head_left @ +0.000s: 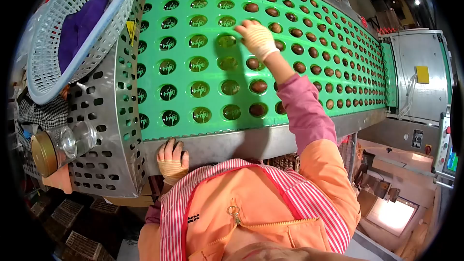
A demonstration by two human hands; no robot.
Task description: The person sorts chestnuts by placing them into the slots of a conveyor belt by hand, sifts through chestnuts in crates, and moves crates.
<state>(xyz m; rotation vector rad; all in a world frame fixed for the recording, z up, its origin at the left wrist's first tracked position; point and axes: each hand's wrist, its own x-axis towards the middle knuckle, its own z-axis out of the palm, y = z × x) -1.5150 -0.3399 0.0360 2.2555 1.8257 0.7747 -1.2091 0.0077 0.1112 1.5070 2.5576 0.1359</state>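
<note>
A green tray sheet [183, 54] with rows of oval cups lies in front of me. Dark brown oval pieces [258, 86] sit in the cups on the middle and right. Cups on the left, such as one cup [198, 89], show a printed mark and no brown piece. My right hand [256, 37], in a pale glove, reaches over the rows where the filled cups begin; its fingers are bent downward, and what they hold, if anything, is hidden. My left hand [172, 158], gloved with bare fingertips, rests on the metal front edge [212, 146], fingers apart and holding nothing.
A pale blue basket [36, 63] with purple cloth [81, 31] stands at upper left. Below it a gold-lidded jar [44, 153] lies on perforated metal [96, 140]. A metal machine housing [418, 50] and control panel [442, 151] are at the right.
</note>
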